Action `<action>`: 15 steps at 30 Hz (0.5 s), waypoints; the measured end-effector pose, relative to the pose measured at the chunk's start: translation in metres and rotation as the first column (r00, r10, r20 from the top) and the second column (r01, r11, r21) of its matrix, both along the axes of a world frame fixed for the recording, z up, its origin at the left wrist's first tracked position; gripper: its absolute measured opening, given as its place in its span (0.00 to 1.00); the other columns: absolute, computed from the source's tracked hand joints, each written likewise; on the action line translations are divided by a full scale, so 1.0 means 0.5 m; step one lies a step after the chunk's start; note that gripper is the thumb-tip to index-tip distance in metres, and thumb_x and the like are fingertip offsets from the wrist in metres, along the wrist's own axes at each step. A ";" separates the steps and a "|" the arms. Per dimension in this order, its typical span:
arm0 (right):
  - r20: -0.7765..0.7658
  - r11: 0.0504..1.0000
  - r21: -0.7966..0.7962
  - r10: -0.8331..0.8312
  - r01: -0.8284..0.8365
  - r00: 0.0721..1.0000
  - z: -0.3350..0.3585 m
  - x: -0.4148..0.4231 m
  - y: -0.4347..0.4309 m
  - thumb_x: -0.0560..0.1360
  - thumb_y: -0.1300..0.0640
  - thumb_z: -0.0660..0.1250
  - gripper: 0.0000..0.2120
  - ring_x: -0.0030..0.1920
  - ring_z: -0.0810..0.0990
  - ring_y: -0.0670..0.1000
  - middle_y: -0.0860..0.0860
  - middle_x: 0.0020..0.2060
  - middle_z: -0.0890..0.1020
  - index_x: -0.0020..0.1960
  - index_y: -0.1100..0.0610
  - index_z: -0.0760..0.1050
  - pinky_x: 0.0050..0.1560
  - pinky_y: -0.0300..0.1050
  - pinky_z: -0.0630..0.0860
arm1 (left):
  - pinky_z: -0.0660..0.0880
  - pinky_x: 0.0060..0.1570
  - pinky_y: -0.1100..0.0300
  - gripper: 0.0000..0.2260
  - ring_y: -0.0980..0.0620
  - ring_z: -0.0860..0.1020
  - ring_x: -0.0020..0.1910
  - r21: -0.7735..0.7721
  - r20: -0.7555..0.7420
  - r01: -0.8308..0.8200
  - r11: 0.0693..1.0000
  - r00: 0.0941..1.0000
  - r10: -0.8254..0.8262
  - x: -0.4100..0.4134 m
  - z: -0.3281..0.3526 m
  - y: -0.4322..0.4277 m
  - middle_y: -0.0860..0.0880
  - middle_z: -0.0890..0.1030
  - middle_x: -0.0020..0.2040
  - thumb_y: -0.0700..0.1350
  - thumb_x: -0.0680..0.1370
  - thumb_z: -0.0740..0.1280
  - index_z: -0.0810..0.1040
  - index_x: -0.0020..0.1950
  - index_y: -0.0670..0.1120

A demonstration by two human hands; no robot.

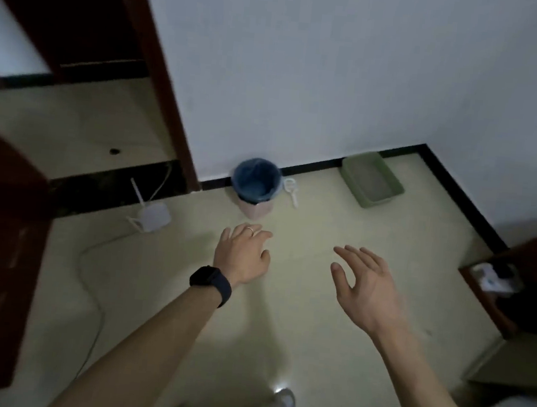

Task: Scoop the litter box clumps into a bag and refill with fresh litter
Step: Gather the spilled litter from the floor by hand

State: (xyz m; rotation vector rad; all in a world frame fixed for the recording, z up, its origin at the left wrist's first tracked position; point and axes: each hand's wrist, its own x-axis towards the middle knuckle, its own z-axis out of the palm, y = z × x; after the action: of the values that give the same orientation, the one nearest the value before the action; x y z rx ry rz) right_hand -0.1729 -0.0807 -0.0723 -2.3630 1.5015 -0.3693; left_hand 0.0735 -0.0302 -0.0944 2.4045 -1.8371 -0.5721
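Head: left hand (242, 256), right hand (364, 288) outstretched

Walls: plain pale grey-white painted wall (339, 62), two faces meeting in a corner | Floor: smooth cream floor (317, 227) edged by black skirting strip (313, 166) | Left: dark red-brown wooden door frame (157, 71) | Light: dim, soft floor glare.

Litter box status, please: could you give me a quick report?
Left hand and right hand open, empty. Green litter box on floor by wall; scoop lying beside bag-lined bin. Bare floor ahead, nothing blocking.
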 end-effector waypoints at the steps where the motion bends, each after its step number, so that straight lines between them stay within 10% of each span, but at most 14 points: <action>1: 0.000 0.999 0.004 -0.031 0.031 1.000 0.005 -0.037 -0.035 0.79 0.44 0.60 0.19 0.70 0.70 0.55 0.49 0.64 0.79 0.67 0.50 0.77 0.70 0.49 0.67 | 0.63 0.68 0.50 0.22 0.50 0.66 0.72 -0.009 0.030 0.037 0.999 0.999 -0.037 -0.024 0.006 -0.049 0.52 0.70 0.74 0.53 0.78 0.61 0.70 0.73 0.57; 15: -0.043 0.975 0.093 -0.199 0.203 0.979 -0.043 -0.249 -0.584 0.79 0.42 0.56 0.22 0.71 0.69 0.54 0.49 0.67 0.77 0.68 0.49 0.75 0.72 0.47 0.64 | 0.63 0.70 0.49 0.21 0.50 0.67 0.72 0.080 0.016 0.212 0.974 0.977 -0.214 -0.201 -0.070 -0.719 0.53 0.70 0.74 0.54 0.80 0.59 0.69 0.73 0.57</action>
State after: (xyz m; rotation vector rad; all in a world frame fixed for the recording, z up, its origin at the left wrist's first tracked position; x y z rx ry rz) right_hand -0.2972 -0.3727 -0.0936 -2.1591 1.7395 -0.2978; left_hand -0.0268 -0.3899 -0.1295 2.2846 -2.1388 -0.6438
